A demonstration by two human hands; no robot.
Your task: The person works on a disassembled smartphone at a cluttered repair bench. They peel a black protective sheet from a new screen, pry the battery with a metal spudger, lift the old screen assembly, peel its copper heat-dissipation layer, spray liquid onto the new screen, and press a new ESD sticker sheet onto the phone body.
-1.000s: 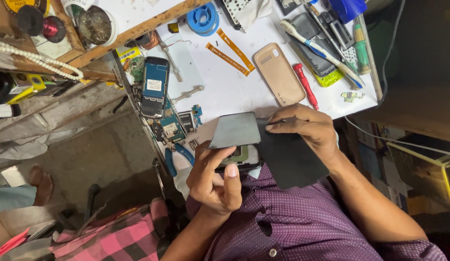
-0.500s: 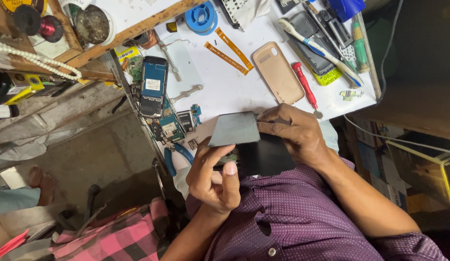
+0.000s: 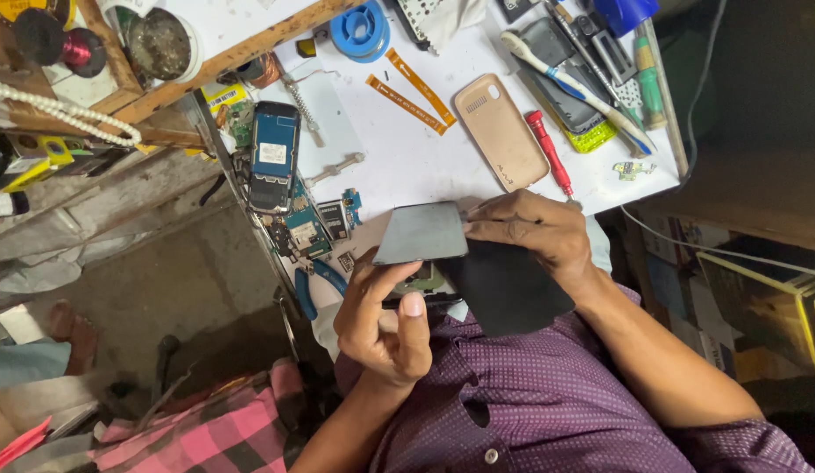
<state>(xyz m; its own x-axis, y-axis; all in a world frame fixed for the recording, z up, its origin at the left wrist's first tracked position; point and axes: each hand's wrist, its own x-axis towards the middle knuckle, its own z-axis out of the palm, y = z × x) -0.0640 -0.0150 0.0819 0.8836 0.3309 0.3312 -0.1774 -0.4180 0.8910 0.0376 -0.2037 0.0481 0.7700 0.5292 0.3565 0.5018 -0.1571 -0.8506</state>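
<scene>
A cluttered white desk (image 3: 407, 166) carries a beige phone back cover (image 3: 499, 131), a red screwdriver (image 3: 549, 153), orange flex strips (image 3: 409, 96), a blue solder spool (image 3: 359, 29) and an opened phone (image 3: 274, 156), with a bare concrete floor at its side. The left hand (image 3: 381, 324) cradles the grey screen panel (image 3: 422, 233) from below, its grip pinching the panel's lower edge, while the right hand (image 3: 530, 232) presses fingertips together on the right edge over a black cloth (image 3: 508, 289); judging from this, steady support underneath and light, even pressure would suit the thin panel
</scene>
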